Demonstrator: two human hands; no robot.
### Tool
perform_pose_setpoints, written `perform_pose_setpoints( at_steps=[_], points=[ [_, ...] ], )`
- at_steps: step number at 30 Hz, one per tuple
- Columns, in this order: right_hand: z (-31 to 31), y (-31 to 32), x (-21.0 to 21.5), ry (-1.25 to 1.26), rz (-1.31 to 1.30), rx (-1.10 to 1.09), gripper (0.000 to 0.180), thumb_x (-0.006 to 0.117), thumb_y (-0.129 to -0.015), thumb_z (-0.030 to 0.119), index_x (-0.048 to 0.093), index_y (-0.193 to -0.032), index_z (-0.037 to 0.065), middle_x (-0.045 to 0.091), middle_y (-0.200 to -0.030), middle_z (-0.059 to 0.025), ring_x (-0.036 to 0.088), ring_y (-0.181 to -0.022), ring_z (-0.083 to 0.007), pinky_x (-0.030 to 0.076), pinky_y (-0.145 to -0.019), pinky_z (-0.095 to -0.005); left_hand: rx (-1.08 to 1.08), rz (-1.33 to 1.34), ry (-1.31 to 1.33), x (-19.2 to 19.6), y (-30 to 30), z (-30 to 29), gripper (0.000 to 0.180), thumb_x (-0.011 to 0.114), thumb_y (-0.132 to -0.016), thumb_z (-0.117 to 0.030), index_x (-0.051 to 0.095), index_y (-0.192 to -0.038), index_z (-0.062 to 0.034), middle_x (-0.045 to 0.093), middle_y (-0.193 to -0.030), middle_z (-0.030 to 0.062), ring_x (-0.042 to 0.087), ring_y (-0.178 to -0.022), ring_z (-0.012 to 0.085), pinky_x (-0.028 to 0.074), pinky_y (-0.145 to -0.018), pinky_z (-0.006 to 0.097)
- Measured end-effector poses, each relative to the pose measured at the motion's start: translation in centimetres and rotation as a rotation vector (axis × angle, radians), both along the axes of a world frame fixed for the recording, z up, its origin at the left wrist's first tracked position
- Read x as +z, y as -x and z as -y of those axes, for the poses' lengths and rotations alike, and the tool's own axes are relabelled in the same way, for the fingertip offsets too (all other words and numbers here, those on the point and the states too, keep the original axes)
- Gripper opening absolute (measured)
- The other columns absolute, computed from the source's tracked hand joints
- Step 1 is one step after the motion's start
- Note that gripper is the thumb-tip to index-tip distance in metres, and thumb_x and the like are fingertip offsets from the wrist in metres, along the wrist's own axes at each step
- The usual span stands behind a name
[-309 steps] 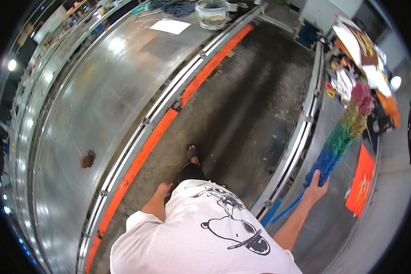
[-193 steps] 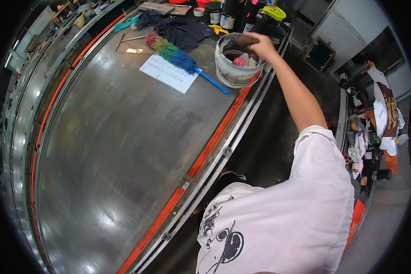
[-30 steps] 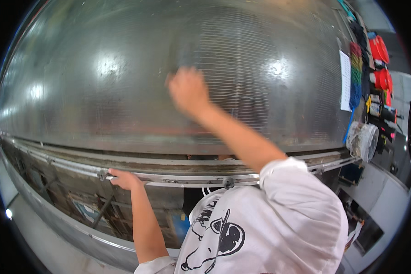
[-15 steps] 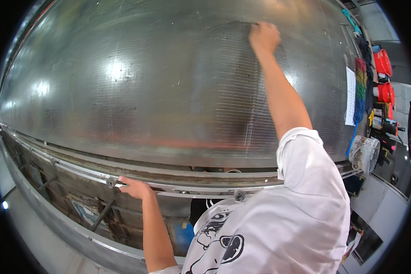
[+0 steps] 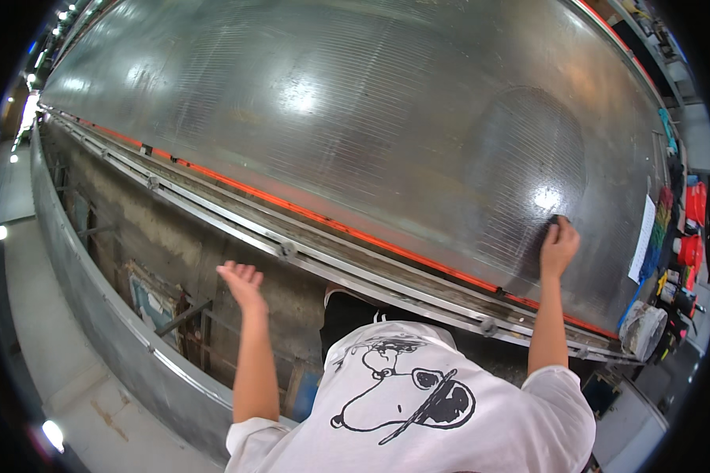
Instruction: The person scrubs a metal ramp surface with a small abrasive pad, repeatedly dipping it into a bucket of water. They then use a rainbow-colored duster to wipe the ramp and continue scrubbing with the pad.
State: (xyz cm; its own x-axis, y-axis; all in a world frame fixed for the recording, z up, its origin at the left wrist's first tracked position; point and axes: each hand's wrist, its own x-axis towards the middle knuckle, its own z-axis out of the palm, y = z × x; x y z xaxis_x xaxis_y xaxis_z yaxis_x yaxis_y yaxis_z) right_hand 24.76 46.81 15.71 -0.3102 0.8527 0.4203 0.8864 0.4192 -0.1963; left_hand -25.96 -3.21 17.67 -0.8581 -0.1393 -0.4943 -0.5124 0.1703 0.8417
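A large, glossy grey tabletop [image 5: 308,142] with fine ribbed lines fills the far part of the view. My right hand [image 5: 558,248] is over its near right part, fingers pinched on a small dark piece [image 5: 556,220]. I cannot make out the piece's kind. Round this hand lies a dull, darker patch [image 5: 528,150] on the shiny surface. My left hand [image 5: 243,282] hangs in the air with its fingers spread, holding nothing. It is short of the metal rail [image 5: 213,217] and apart from it.
A red-orange strip [image 5: 292,203] follows the tabletop's near edge. Round knobs [image 5: 285,249] sit along the rail. Below runs a trough with a curved metal wall [image 5: 126,331]. At right are a white paper strip [image 5: 641,239], a clear plastic-lined bucket [image 5: 643,331] and red containers [image 5: 695,203].
My right hand has come back from the far part of the tabletop toward its near edge. My left hand has left the rail and opened. The view has shifted too.
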Motion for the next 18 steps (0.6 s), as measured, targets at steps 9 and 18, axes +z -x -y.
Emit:
perform_pose_setpoints(
  at_steps=[9, 18],
  points=[
    [16.0, 33.8, 1.4, 0.221, -0.161, 0.102, 0.025, 0.072, -0.093, 0.025, 0.073, -0.108, 0.006, 0.069, -0.104, -0.0164, 0.062, -0.103, -0.0373, 0.048, -0.092, -0.0478, 0.039, -0.104, 0.262, 0.5, 29.3, -6.6, 0.096, 0.035, -0.104, -0.072, 0.013, -0.166, -0.0022, 0.027, -0.167, 0.0282, 0.034, -0.150, 0.0481, 0.036, -0.120, 0.056],
    [-13.0, 55.2, -2.5, -0.042, -0.083, 0.076, 0.025, 0.063, -0.100, 0.033, 0.071, -0.113, 0.014, 0.065, -0.114, -0.0177, 0.060, -0.108, -0.0377, 0.047, -0.093, -0.0534, -0.102, -0.002, 1.016, 1.0, 30.7, -9.7, 0.100, 0.024, -0.103, -0.076, 0.010, -0.165, 0.0009, 0.043, -0.152, 0.0332, 0.056, -0.128, 0.0515, 0.050, -0.104, 0.061]
  ],
)
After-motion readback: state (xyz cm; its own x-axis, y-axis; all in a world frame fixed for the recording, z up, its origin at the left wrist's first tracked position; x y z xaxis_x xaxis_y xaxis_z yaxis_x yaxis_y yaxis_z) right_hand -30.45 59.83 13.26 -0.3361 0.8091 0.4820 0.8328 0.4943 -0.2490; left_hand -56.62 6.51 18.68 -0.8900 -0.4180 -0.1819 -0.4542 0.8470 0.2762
